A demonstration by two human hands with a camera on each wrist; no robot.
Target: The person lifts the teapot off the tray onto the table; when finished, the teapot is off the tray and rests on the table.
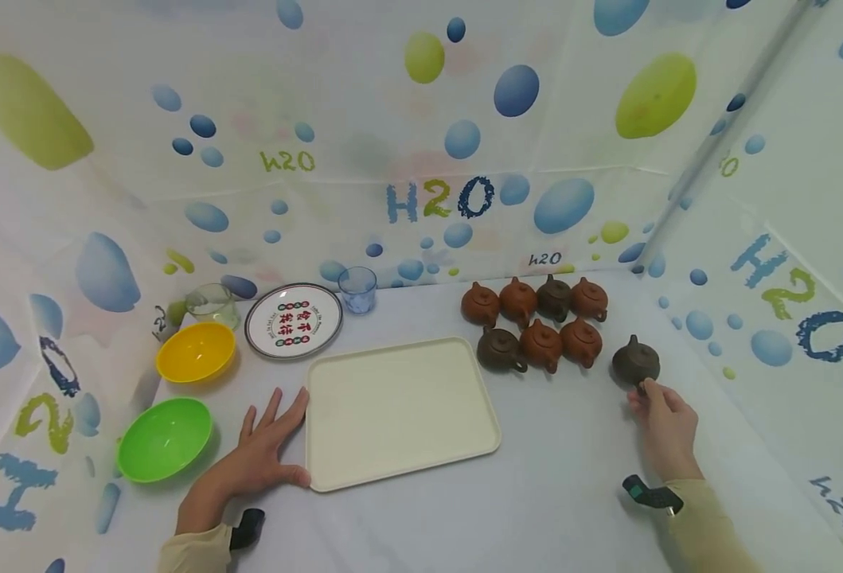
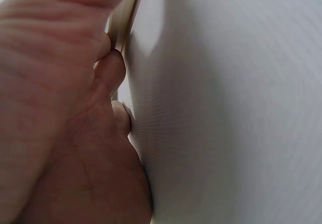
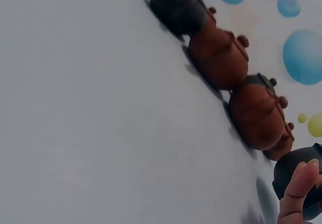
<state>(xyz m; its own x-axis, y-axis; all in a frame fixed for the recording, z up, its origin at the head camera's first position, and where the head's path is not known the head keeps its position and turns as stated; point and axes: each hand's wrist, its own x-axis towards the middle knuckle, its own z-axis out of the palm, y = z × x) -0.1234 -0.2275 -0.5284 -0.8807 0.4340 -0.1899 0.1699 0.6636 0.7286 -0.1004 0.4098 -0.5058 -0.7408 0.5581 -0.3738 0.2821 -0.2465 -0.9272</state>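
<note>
With thumb and fingers, my right hand (image 1: 665, 430) pinches a small dark brown clay teapot (image 1: 636, 362) by its near side, at the right of the table. In the right wrist view a fingertip (image 3: 304, 176) lies against that dark teapot (image 3: 288, 166). My left hand (image 1: 259, 458) rests at the left edge of a cream rectangular tray (image 1: 400, 414), its fingers spread and the thumb at the near left corner. The left wrist view has the palm (image 2: 85, 153) close over the white cloth, with the tray's rim (image 2: 119, 30) beyond the fingers.
Several small teapots, reddish-brown (image 1: 540, 344) and dark (image 1: 498, 348), stand in two rows behind the tray's right side. At the left are a green bowl (image 1: 165, 440), a yellow bowl (image 1: 197, 352), a clear glass bowl (image 1: 213, 302), a printed plate (image 1: 294, 321) and a blue glass (image 1: 358, 290).
</note>
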